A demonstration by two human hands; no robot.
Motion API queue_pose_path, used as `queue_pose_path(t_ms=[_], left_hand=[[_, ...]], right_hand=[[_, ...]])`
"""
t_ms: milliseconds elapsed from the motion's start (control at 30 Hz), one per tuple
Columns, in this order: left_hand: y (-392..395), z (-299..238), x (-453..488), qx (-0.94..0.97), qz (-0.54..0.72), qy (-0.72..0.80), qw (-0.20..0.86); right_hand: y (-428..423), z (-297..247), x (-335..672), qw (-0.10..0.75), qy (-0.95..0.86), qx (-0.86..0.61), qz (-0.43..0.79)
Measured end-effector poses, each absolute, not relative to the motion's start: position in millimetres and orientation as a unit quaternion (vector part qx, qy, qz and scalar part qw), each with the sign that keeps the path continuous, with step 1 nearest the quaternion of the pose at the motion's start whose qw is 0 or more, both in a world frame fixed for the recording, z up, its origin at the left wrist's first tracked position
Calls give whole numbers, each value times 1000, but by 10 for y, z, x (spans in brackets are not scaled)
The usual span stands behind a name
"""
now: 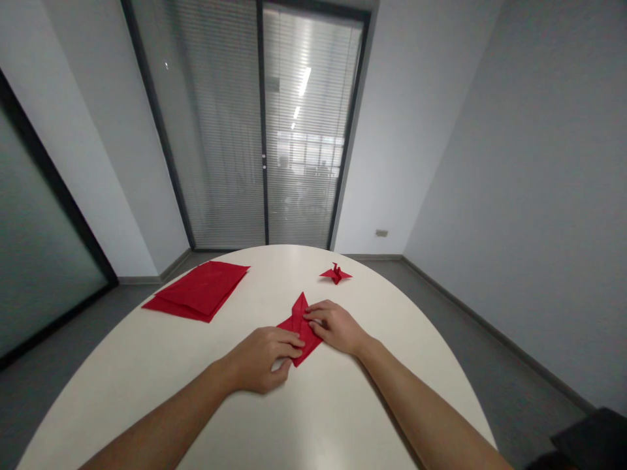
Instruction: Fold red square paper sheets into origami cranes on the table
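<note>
A folded piece of red paper (pixel 300 329) lies on the white table in front of me, with a pointed flap standing out toward the far side. My left hand (pixel 264 359) has its fingers pressed together over the paper's lower left part, the thumb near the bottom corner. On the right edge, my right hand (pixel 337 326) holds the paper between curled fingers and thumb. The fingers cover parts of the folds. Beyond the right hand sits a finished red paper crane (pixel 336 274) with its wings spread.
A stack of red paper sheets (pixel 203 290) lies at the far left of the round white table (pixel 147 391). Behind the table stands a glass partition with blinds (pixel 220 130). A dark object (pixel 590 440) shows at the lower right corner.
</note>
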State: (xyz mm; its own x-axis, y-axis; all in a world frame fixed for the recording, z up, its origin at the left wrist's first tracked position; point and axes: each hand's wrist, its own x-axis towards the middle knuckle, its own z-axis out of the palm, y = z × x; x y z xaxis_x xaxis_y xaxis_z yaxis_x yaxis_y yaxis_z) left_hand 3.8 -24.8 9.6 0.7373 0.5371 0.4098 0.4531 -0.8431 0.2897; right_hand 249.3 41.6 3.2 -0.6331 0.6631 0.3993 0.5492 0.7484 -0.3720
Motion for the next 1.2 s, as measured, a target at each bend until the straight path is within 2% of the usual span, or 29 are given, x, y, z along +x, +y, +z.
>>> queue_pose_path(t_ms=[533, 667, 833, 1200], left_hand=[[-280, 198, 34, 929, 223, 277, 100], [-273, 170, 38, 927, 228, 285, 88], [-248, 128, 32, 919, 239, 307, 68], [-201, 63, -5, 901, 261, 338, 76]], right_hand=[[363, 113, 2476, 273, -898, -322, 120], [318, 163, 2487, 287, -894, -313, 146], [281, 193, 2547, 262, -905, -281, 183], [331, 142, 2536, 244, -915, -288, 145]])
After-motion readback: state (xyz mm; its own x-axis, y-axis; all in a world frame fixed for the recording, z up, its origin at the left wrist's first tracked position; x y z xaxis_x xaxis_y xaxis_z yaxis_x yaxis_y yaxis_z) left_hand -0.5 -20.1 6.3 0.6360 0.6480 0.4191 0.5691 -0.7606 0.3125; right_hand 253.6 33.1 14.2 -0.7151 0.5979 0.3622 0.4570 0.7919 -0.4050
